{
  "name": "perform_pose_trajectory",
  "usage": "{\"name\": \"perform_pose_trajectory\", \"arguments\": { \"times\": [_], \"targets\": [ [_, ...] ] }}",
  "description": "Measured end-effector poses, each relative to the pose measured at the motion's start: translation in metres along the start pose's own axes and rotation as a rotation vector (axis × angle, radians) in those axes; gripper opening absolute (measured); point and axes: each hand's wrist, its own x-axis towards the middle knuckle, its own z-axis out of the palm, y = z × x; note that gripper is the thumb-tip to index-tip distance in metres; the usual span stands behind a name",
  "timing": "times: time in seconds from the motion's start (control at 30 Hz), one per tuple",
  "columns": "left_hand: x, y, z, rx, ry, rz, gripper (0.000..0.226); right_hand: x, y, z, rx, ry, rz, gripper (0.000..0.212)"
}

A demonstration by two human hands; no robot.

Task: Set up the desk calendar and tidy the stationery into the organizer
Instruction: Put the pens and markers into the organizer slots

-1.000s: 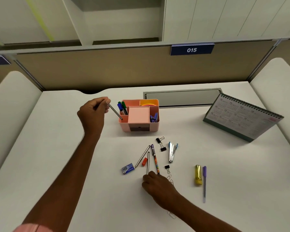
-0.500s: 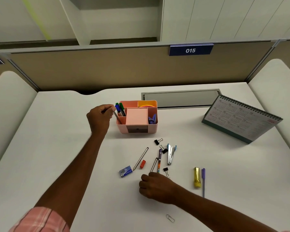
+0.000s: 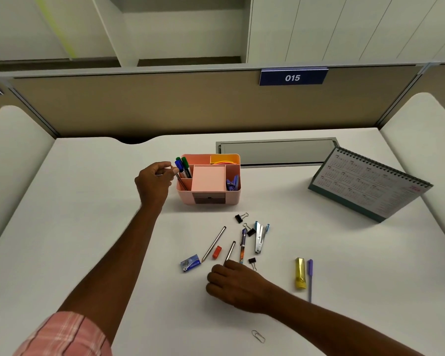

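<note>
Left grip: left hand point(image 3: 153, 183) pinches the top of a thin silver pencil point(image 3: 181, 182).
Right grip: right hand point(image 3: 235, 285) has its fingers curled round the near end of a second silver pencil point(image 3: 229, 252), which lies on the white desk point(image 3: 88, 227).
Change: a second ago the left pencil slanted outside; its tip is now in the front-left compartment.
Organizer: pink plastic desk organizer point(image 3: 208, 199), at frame centre, holds blue and green markers point(image 3: 183, 167).
Calendar: teal spiral desk calendar point(image 3: 370, 186) stands open at right of frame.

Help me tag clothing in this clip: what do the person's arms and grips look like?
Both grips are bare hands: the left grip and right grip show no gloves, rings or watch. A pink plaid sleeve covers the left arm above the elbow; the right forearm is bare as far as visible.
</note>
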Motion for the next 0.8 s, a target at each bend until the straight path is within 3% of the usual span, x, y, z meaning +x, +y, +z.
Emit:
{"name": "perform_pose_trajectory", "arguments": {
  "times": [0.1,0.17,0.23,0.33,0.43,0.5,0.6,0.8],
  "targets": [
    [-0.005,0.001,-0.003,-0.022,0.026,-0.051,0.040,0.004,-0.001,-0.017,0.096,0.102,0.094,0.029],
    [-0.016,0.003,-0.009,-0.038,0.084,-0.084,0.050,0.009,0.001,-0.030,0.222,0.237,0.240,0.032],
    [-0.040,0.009,-0.015,-0.146,0.084,-0.140,0.045,0.012,0.005,-0.044,0.364,0.380,0.421,0.025],
    [-0.091,0.012,-0.023,-0.253,-0.204,-0.171,0.033,0.015,0.012,-0.064,0.669,0.572,0.664,0.028],
    [-0.142,0.009,-0.027,-0.173,-0.559,-0.082,0.035,0.021,0.018,-0.082,0.867,0.699,0.826,0.017],
    [-0.166,0.005,-0.025,-0.147,-0.658,-0.055,0.043,0.026,0.019,-0.087,0.990,0.740,0.893,0.013],
    [-0.186,0.000,-0.019,-0.168,-0.634,-0.044,0.045,0.033,0.019,-0.088,1.128,0.741,0.949,0.015],
    [-0.187,-0.015,-0.019,-0.063,-0.434,0.015,0.016,0.043,0.023,-0.085,1.109,0.673,0.930,0.016]
  ]
}}
